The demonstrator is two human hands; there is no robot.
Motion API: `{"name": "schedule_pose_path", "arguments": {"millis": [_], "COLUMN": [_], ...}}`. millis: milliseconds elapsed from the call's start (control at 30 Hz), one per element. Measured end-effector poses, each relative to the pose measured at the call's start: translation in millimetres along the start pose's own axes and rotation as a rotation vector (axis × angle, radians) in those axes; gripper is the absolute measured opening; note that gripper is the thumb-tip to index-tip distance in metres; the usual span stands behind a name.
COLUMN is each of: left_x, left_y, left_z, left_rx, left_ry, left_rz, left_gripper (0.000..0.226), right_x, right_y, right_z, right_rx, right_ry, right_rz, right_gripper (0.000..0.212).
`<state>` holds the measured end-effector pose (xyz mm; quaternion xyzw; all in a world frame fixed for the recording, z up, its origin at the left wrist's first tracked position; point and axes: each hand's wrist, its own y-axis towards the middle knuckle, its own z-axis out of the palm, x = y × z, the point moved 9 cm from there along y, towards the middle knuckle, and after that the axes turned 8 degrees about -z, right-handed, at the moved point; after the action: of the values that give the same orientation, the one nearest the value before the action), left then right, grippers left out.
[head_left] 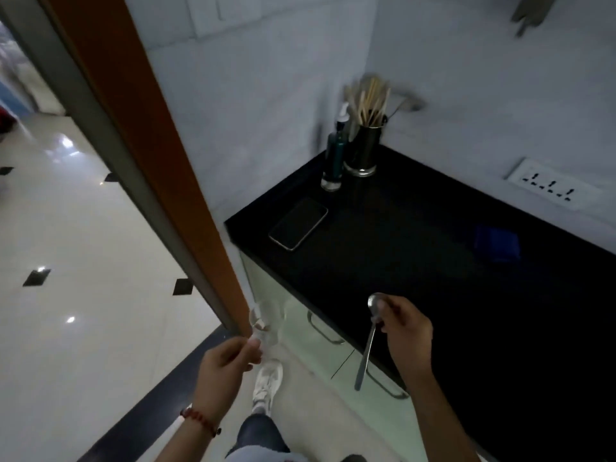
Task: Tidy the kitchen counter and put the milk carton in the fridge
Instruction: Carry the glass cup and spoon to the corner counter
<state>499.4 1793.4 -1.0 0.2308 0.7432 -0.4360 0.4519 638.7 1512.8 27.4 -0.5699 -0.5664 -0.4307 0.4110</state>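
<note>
My left hand (226, 361) grips a clear drinking glass (266, 323), held out over the floor beside the door frame. My right hand (405, 323) pinches a metal spoon (368, 341) near its bowl, the handle hanging down past the counter's front edge. The black kitchen counter (416, 255) runs from the wall corner toward the lower right. No milk carton or fridge is in view.
A dark phone (299, 223) lies near the counter's left edge. A pump bottle (335, 158) and a steel holder of utensils (363, 145) stand in the back corner. A blue cloth (497, 243) lies right of centre. An orange door frame (150, 145) borders the tiled hallway. Cabinet handles (325, 330) sit below the counter.
</note>
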Motion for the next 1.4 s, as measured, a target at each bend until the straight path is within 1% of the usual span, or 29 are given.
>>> {"name": "schedule_pose_path", "arguments": {"millis": [100, 167, 267, 367, 567, 700, 867, 967, 1133, 1267, 1400], "left_x": [-29.9, -53.2, -92.0, -122.7, -153.2, -159.8, -167.2, -178.6, -192.9, -193.5, -192.0], "left_y": [57.9, 89.9, 130.6, 167.1, 209.6, 227.3, 253.6, 275.2, 312.3, 334.0, 349.7], "left_z": [21.4, 40.7, 61.8, 87.3, 153.4, 197.8, 258.9, 297.2, 344.8, 369.0, 383.4], "left_rx": [0.117, 0.239, 0.353, 0.423, 0.517, 0.534, 0.546, 0.534, 0.488, 0.467, 0.435], "left_ry": [0.012, 0.062, 0.115, 0.159, 0.228, 0.221, 0.249, 0.249, 0.24, 0.229, 0.241], "left_rz": [0.0, -0.009, 0.043, 0.107, 0.133, 0.096, 0.049, 0.027, 0.025, -0.003, -0.015], "left_gripper": [0.03, 0.024, 0.024, 0.023, 0.022, 0.023, 0.026, 0.023, 0.021, 0.019, 0.02], "right_x": [3.6, 5.4, 6.3, 7.0, 15.3, 17.8, 24.3, 22.0, 18.6, 11.9, 4.4], "right_y": [30.0, 47.4, 69.2, 86.4, 113.3, 140.8, 177.7, 193.4, 213.2, 221.6, 230.0], "right_z": [5.4, 8.2, 10.4, 8.6, -12.2, -26.1, -40.8, -50.5, -61.3, -69.7, -75.1], "right_rx": [-0.106, -0.179, -0.291, -0.373, -0.505, -0.528, -0.499, -0.51, -0.505, -0.517, -0.519], "right_ry": [0.012, 0.022, 0.031, -0.008, -0.045, -0.046, -0.099, -0.083, -0.118, -0.181, -0.171], "right_rz": [0.038, 0.072, 0.123, 0.146, 0.145, 0.141, 0.102, 0.1, 0.055, 0.017, 0.022], "right_gripper": [0.014, 0.013, 0.013, 0.014, 0.014, 0.015, 0.018, 0.018, 0.027, 0.02, 0.015]}}
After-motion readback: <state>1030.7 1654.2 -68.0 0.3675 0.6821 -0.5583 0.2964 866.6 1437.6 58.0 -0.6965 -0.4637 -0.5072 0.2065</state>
